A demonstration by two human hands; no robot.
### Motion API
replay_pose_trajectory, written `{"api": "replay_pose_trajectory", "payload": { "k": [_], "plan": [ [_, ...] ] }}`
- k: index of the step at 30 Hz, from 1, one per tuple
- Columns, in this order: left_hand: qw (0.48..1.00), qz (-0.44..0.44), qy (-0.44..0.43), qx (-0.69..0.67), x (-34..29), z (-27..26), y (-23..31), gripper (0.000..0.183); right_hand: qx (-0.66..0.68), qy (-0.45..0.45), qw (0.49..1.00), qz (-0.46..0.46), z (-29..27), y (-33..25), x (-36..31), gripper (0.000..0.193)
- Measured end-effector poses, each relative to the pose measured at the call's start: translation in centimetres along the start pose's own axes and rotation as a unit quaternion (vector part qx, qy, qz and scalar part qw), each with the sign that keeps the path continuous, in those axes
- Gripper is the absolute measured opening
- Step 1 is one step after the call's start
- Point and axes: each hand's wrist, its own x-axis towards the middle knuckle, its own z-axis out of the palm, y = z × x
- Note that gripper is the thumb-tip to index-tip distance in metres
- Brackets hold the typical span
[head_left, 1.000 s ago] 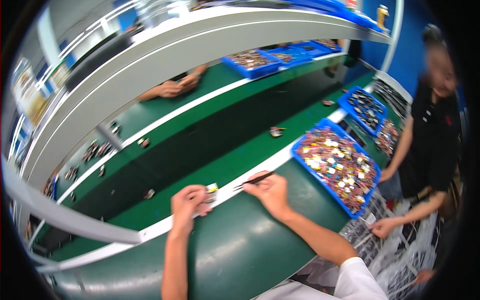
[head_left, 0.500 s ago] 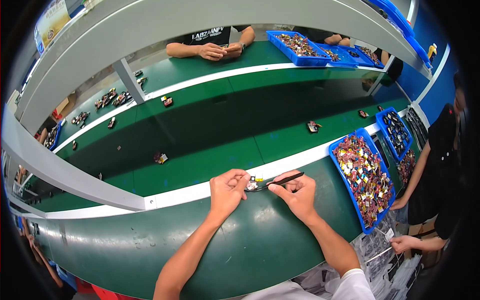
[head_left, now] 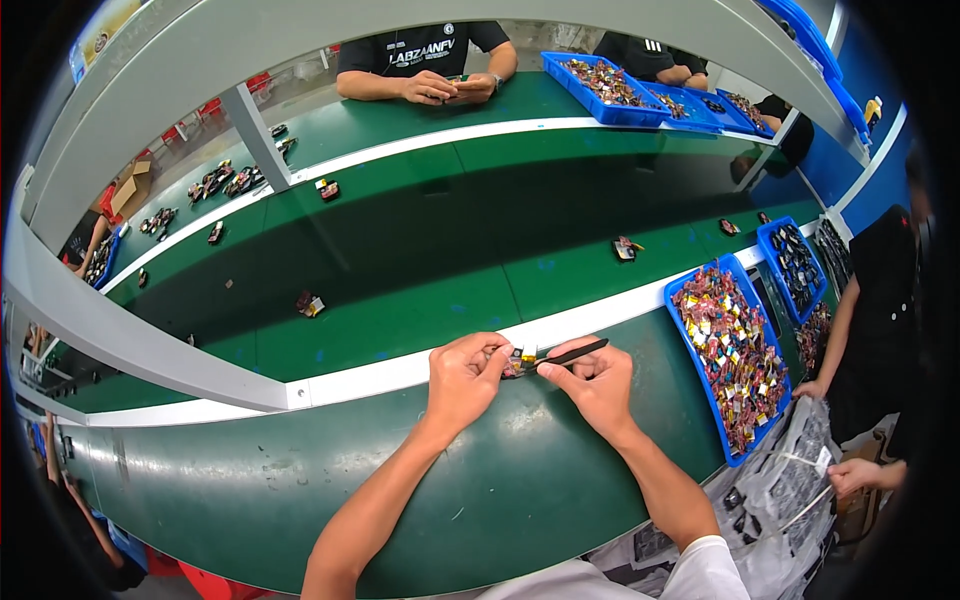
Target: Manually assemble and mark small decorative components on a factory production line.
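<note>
Head view: my left hand [head_left: 466,380] has thumb and fingers pinched on a small wired module [head_left: 517,364] with a yellow-and-white patch; module sits between my hands, above the near edge of the green worktop [head_left: 500,480]. Right hand [head_left: 597,388]: thumb and fingers clamped on black tweezers [head_left: 578,352], tips pointing left at the module; can't tell if they touch. Blue tray [head_left: 696,375] heaped with wired parts to my right. Loose unit [head_left: 626,248] on the green conveyor belt [head_left: 430,320]. Co-worker's hands [head_left: 431,88] across the belt.
</note>
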Motion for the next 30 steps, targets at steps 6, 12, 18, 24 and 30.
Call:
{"api": "replay_pose_trajectory", "payload": {
  "k": [6,12,18,24,30],
  "plan": [
    [1.000,0.025,-0.007,0.016,-0.1,-0.1,-0.2,0.005,0.035,0.005,0.999,0.024,0.4,-0.3,0.0,0.016],
    [1.000,0.024,-0.018,0.008,-0.1,0.0,-0.1,0.006,0.049,-0.002,0.998,0.042,0.0,0.0,0.1,0.014],
    [1.000,0.006,-0.022,0.004,-0.1,0.0,-0.3,0.006,0.082,0.003,0.995,0.052,0.1,0.4,0.2,0.013],
    [0.995,-0.050,-0.074,-0.046,0.2,-0.4,0.8,0.010,0.090,-0.004,0.994,0.064,-0.4,-0.2,0.3,0.014],
    [0.969,-0.105,-0.148,-0.166,0.7,-1.7,0.6,0.019,0.157,-0.002,0.978,0.135,-0.7,-1.5,0.6,0.016]
  ]
}}
